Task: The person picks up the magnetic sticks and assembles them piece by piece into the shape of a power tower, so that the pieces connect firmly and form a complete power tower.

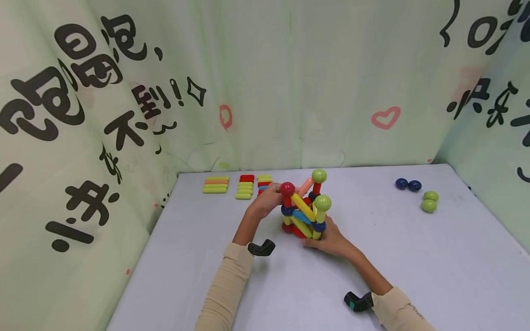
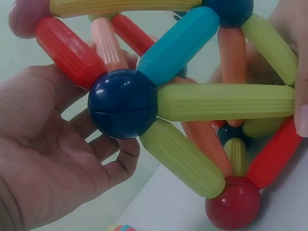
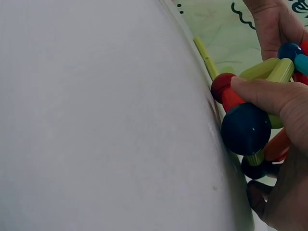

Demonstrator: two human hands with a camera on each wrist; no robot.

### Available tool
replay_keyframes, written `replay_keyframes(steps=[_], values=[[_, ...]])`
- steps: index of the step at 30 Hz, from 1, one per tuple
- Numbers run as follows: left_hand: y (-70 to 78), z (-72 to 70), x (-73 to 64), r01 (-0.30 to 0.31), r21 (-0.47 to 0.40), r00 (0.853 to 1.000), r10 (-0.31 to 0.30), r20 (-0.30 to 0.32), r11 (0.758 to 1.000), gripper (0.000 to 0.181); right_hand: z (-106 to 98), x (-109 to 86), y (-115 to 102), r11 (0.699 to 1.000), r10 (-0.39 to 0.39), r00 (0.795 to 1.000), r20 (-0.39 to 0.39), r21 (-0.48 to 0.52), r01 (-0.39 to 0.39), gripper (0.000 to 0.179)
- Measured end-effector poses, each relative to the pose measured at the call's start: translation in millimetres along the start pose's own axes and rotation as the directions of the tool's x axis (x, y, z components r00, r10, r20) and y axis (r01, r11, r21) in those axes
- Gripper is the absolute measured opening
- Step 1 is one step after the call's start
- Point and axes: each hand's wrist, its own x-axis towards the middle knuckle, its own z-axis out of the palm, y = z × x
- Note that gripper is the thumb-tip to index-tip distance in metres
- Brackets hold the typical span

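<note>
A frame of magnetic building sticks and balls stands upright between both hands at the middle of the table. Ribbed sticks in red, yellow, green, blue and orange join its dark blue, red and green balls. My left hand holds its upper left side, with fingers curling behind the red stick in the left wrist view; some fingertips are hidden there. Low on the right, my right hand grips the base. In the right wrist view its thumb presses beside a red ball, with a dark blue ball just below.
Rows of loose sticks lie at the table's back left, some partly behind the left hand. Two dark blue balls and two green balls rest at the back right. A printed curtain hangs behind the white table.
</note>
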Motion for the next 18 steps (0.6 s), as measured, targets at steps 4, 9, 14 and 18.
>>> replay_keyframes(steps=[4, 9, 14, 18], values=[[-0.9, -1.3, 0.2, 0.004, -0.015, 1.0, -0.004, 0.021, 1.0, 0.028, 2.0, -0.2, -1.0, 1.0, 0.015, 1.0, -0.008, 0.002, -0.015, 0.067], [-5.7, -2.4, 0.0, 0.026, -0.041, 1.0, -0.026, 0.014, 0.999, 0.031, -1.7, -2.2, -3.4, 0.998, 0.065, 0.998, 0.025, 0.016, -0.066, 0.067], [-19.3, -10.8, -2.7, 0.063, -0.015, 0.984, -0.065, -0.169, 0.998, 0.031, -13.5, -5.5, -1.6, 0.989, 0.114, 0.988, 0.103, 0.078, -0.122, 0.071], [-31.0, -25.8, -8.7, 0.079, 0.078, 0.92, -0.043, -0.389, 0.994, 0.027, -24.5, -7.0, 4.4, 0.988, 0.133, 0.976, 0.17, 0.053, -0.144, 0.064]])
